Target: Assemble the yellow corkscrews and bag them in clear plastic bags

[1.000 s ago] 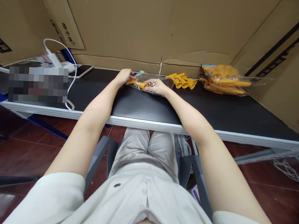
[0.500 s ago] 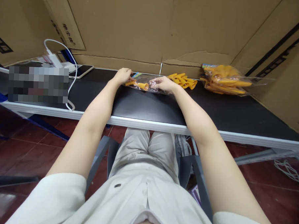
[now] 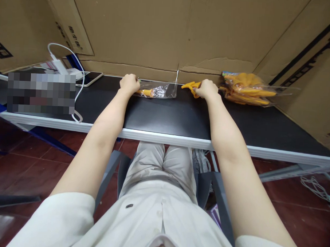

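Note:
My left hand is closed on the left end of a clear plastic bag lying flat on the black table. Inside the bag, near my fingers, is a yellow funnel-shaped plastic piece; part of it is hidden by the hand. Over to the right, my right hand has its fingers curled around loose yellow funnel-shaped pieces. The hand covers most of that small pile, so how many it grips is hidden.
A filled clear bag of yellow pieces lies right of my right hand. On the left are a phone, a white charger with its cable and a blurred-out area. Cardboard walls stand behind the black table.
My right hand has let go of the bag's right part and moved right onto the loose yellow pieces. My left hand has shifted slightly left, still holding the bag.

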The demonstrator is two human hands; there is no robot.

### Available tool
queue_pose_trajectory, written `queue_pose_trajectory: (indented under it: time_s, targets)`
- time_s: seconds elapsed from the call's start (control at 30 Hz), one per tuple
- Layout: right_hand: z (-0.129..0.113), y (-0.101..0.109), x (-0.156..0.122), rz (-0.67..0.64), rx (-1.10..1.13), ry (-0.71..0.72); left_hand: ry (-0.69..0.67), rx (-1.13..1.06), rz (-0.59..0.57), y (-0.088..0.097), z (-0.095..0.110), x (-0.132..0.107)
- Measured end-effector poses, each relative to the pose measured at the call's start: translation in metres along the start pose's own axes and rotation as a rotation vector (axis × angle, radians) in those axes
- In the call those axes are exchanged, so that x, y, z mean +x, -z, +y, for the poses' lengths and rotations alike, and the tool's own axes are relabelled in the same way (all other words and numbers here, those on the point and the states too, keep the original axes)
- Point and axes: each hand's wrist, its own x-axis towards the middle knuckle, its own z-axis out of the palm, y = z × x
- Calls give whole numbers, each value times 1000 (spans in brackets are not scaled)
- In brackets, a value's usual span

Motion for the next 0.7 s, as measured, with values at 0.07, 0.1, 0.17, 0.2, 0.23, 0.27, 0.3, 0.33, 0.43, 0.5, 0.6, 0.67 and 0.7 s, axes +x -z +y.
queue_pose_trajectory:
  time_s: [0.07,0.1,0.17,0.2,0.23,0.27,0.3,0.33,0.43,0.5,0.6,0.67,0.7]
  targets:
    - [-4,-5,-4,-63,-32,2,10,5,-2,1,1,-2]
    - [-7,-7,-6,-80,-36,6,15,4,-7,2,1,-2]
    - [-12,-10,-11,-93,-39,2,22,6,-19,2,1,-3]
    - [-15,-11,-12,-92,-35,-6,25,16,-24,1,1,-3]
    - [-17,-11,-12,-84,-24,-17,27,29,-28,1,0,-2]
    - [-18,-11,-11,-69,-2,-22,28,41,-31,0,-1,-1]
    - [-18,-10,-10,-48,30,-22,27,50,-31,-1,-3,1]
    - [-18,-10,-8,-24,68,-14,24,53,-30,-3,-4,2]
    - [-17,-5,-2,13,166,56,0,57,-35,-8,-9,8]
    - [-19,1,-3,-10,212,111,-13,74,-30,-11,-12,10]
    - [-28,8,-10,-91,306,154,-20,108,-15,-14,-13,11]
    - [-35,10,-15,-148,370,185,-18,126,-28,-14,-12,11]
    - [-38,9,-17,-172,390,204,-15,130,-40,-14,-11,11]
